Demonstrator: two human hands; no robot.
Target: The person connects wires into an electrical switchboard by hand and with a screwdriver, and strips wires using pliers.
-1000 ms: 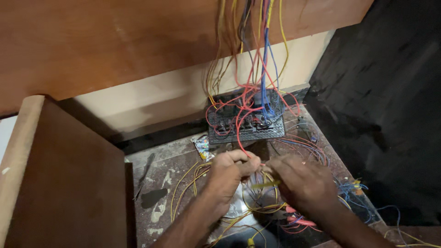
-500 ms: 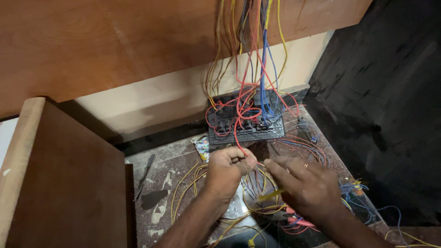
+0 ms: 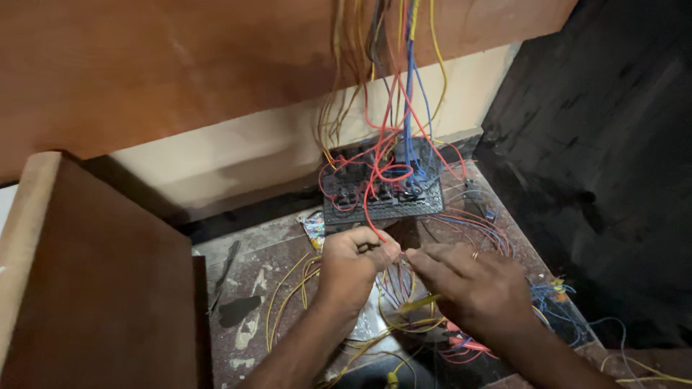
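Wiring step: left hand [image 3: 353, 263] pinches a red wire [image 3: 369, 209] just below the black switch board [image 3: 382, 194]; right hand [image 3: 472, 288], fingers half-curled around a yellow-handled tool [image 3: 422, 302], needs steady alignment.

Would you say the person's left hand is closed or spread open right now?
Closed. The left hand is curled into a loose fist, fingers pinched around a red wire beside the right hand.

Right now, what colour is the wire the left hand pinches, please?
Red wire, pinched by the left hand; head view.
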